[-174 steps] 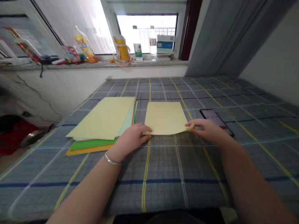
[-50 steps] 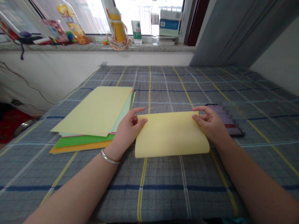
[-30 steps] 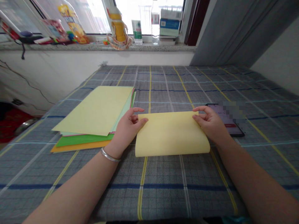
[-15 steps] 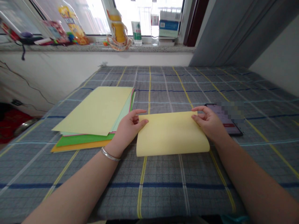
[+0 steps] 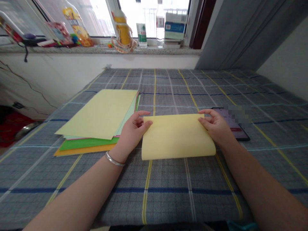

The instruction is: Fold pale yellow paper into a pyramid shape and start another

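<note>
A yellow sheet of paper is bent over on itself, with a rounded fold toward me and its edges together at the far side. My left hand pinches its far left corner between thumb and fingers. At the far right corner, my right hand pinches it the same way. Left of my left hand lies a stack of coloured paper, pale yellow on top, with green, pink and orange sheets showing below.
A phone lies beyond my right hand on the plaid cloth. At the back, the windowsill holds a bottle, a yellow cup, a tube and boxes. A grey curtain hangs at the right.
The view has shifted very slightly. Both hands keep their pinch on the folded yellow sheet, and its near fold sits almost where it was.
</note>
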`<state>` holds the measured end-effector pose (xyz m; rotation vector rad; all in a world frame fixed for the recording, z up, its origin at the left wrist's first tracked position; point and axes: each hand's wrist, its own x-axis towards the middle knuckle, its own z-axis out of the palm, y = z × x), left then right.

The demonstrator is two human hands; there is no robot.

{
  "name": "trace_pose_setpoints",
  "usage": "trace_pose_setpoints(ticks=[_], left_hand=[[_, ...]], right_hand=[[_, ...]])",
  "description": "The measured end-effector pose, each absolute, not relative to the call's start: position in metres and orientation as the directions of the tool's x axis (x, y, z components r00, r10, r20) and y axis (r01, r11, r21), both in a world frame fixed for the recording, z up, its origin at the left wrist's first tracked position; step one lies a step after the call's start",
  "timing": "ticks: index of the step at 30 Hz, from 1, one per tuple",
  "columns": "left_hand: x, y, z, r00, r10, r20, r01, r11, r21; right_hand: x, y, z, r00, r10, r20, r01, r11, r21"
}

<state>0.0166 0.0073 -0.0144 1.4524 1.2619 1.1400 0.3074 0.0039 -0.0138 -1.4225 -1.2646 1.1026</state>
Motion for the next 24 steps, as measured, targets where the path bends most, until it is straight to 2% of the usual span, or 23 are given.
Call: trace_pose_setpoints(ticks=[3, 8, 12, 16, 20, 24], left_hand=[[0.016, 0.006, -0.014, 0.038, 0.993, 0.111, 0.246, -0.117, 0.962], [0.016, 0.007, -0.014, 0.026, 0.996, 0.089, 0.239, -0.093, 0.967], [0.013, 0.012, -0.016, 0.006, 0.993, 0.12, 0.328, -0.116, 0.938], [0.011, 0.025, -0.019, 0.023, 0.988, 0.151, 0.444, -0.145, 0.884], [0.015, 0.042, -0.022, 0.113, 0.983, 0.147, 0.598, -0.185, 0.78], [0.022, 0.062, -0.023, 0.209, 0.973, 0.093, 0.711, -0.216, 0.669]], right_hand=[[0.308, 0.005, -0.016, 0.074, 0.996, -0.05, 0.18, -0.063, -0.982], [0.308, 0.008, -0.019, 0.073, 0.996, -0.056, 0.177, -0.068, -0.982], [0.308, 0.011, -0.023, 0.074, 0.995, -0.065, 0.186, -0.077, -0.98], [0.308, 0.02, -0.03, 0.087, 0.995, -0.049, 0.275, -0.071, -0.959], [0.312, 0.036, -0.039, 0.105, 0.994, -0.017, 0.366, -0.054, -0.929], [0.319, 0.052, -0.047, 0.099, 0.992, 0.079, 0.532, 0.014, -0.847]])
